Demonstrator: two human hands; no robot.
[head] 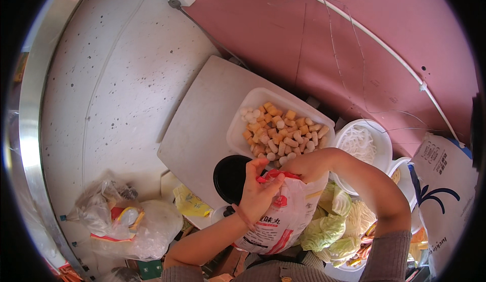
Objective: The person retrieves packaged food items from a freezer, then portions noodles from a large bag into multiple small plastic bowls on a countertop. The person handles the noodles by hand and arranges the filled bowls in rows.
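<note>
My left hand (262,185) grips the red-edged mouth of a printed plastic food bag (283,221), holding it up in front of me. At the bag's opening, my right hand (309,164) reaches in from the right, and its fingers are hidden by the bag's edge. Just beyond the bag is a white plastic tub (243,96) of mixed pieces (288,134): orange cubes, pale balls and short tan rolls. Left of the bag, partly behind my left hand, sits a round black lid or dish (231,177).
The tub rests on a white board (201,103). To its right stand white bowls, one with white noodles (357,145). Lettuce or cabbage (322,229) and thin noodles (357,219) lie by the bag. Clear plastic bags (144,225) lie at left; a printed paper bag (444,191) stands at right.
</note>
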